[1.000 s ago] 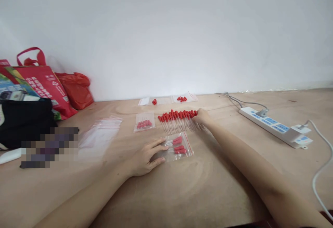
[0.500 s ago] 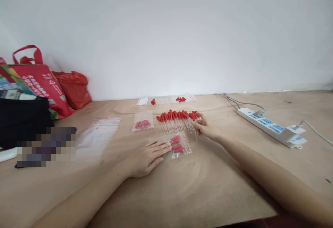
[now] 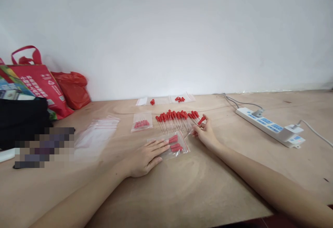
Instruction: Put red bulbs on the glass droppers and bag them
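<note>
My left hand (image 3: 149,157) lies flat, fingers stretched, on a clear zip bag (image 3: 185,145) that holds a few droppers with red bulbs (image 3: 176,147). Between the fingers of my right hand (image 3: 204,132) is a single dropper (image 3: 201,120), its red bulb up and its clear tube slanting down left toward the bag's edge. Just beyond, a row of red-bulbed droppers (image 3: 173,116) lies side by side, tubes toward me. A filled zip bag of droppers (image 3: 142,123) rests left of the row.
Flat zip bags (image 3: 100,131) are stacked at left, near a blurred dark object (image 3: 44,148). More bagged red bulbs (image 3: 180,99) lie by the wall. A white power strip (image 3: 270,125) with cords is at right. Red bags (image 3: 70,85) stand at the back left.
My right hand has drawn one dropper out of the row's right end and tilted it, tube pointing toward the bag. My left hand stays on the bag.
</note>
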`<move>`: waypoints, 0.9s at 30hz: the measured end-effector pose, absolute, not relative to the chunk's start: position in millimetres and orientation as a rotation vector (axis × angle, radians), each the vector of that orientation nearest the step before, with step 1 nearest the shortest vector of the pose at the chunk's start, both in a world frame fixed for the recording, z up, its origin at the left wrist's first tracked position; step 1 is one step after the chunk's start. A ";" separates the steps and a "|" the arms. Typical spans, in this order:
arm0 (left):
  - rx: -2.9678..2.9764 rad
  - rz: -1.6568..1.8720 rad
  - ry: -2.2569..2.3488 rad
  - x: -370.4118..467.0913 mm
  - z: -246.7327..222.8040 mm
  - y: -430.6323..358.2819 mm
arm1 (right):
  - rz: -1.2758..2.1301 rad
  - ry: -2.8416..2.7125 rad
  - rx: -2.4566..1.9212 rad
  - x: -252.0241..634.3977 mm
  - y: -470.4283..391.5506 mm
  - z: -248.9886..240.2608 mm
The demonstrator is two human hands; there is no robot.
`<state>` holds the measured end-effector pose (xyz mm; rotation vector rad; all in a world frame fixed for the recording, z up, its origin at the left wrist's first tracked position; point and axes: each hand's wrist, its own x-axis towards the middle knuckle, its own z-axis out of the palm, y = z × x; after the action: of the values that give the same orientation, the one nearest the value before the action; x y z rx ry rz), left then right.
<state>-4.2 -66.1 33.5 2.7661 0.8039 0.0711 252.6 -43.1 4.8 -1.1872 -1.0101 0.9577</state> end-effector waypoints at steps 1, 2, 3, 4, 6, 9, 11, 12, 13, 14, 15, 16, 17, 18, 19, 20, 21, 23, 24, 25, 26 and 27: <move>2.765 0.071 0.804 -4.1 33.6 -66.1 | 0.972 -0.993 -1.176 251.6 -43.8 5.2; 2.764 0.073 0.804 -3.9 33.7 -66.1 | 0.996 -0.981 -1.158 249.9 -44.9 5.6; 2.764 0.075 0.803 -3.7 33.9 -66.1 | 1.027 -0.974 -1.136 247.8 -46.1 6.0; 2.765 0.075 0.802 -3.5 34.1 -66.0 | 1.060 -0.968 -1.116 245.3 -47.6 6.3; 2.770 0.068 0.795 -3.2 34.4 -65.8 | 1.119 -0.954 -1.087 240.2 -50.7 6.9; 2.772 0.065 0.789 -3.5 34.0 -65.6 | 1.192 -0.906 -1.073 234.6 -55.0 7.2; 2.764 0.075 0.801 -4.2 33.0 -65.5 | 1.233 -0.869 -1.066 232.9 -56.8 6.6; 2.759 0.079 0.808 -4.6 32.4 -65.5 | 1.246 -0.850 -1.063 232.5 -57.4 6.1; 2.755 0.082 0.813 -4.9 31.8 -65.4 | 1.251 -0.831 -1.060 232.3 -57.8 5.6; 2.754 0.084 0.815 -5.2 31.3 -65.4 | 1.248 -0.813 -1.054 232.2 -58.1 5.1; 2.755 0.084 0.814 -5.2 30.9 -65.3 | 1.241 -0.794 -1.047 232.1 -58.3 4.7; 2.758 0.080 0.812 -5.2 30.7 -65.3 | 1.233 -0.776 -1.039 232.0 -58.6 4.5; 2.762 0.078 0.809 -5.1 30.7 -65.2 | 1.230 -0.761 -1.032 231.9 -58.9 4.6; 2.764 0.076 0.805 -4.9 30.8 -65.1 | 1.236 -0.751 -1.030 231.8 -59.4 4.8; 2.765 0.078 0.802 -4.6 30.9 -65.0 | 1.253 -0.751 -1.032 231.7 -59.9 5.2; 2.762 0.082 0.799 -4.4 31.2 -64.9 | 1.280 -0.758 -1.038 231.6 -60.4 5.7; 2.757 0.089 0.798 -4.2 31.5 -64.8 | 1.313 -0.773 -1.044 231.5 -61.0 6.1; 2.745 0.100 0.796 -4.0 32.0 -64.9 | 1.369 -0.813 -1.049 231.6 -61.6 6.7; 2.740 0.100 0.797 -4.0 32.3 -65.0 | 1.385 -0.833 -1.055 231.8 -61.6 6.7; 2.737 0.098 0.800 -4.0 32.6 -65.1 | 1.395 -0.855 -1.065 232.0 -61.5 6.7; 2.735 0.097 0.801 -4.0 32.7 -65.3 | 1.402 -0.877 -1.081 232.4 -61.3 6.6; 2.733 0.100 0.802 -4.1 32.8 -65.4 | 1.403 -0.899 -1.101 232.7 -61.0 6.5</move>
<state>-4.1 -65.4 32.8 2.7333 0.8019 0.1002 232.7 -61.0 6.5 -1.1008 -0.8992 1.4031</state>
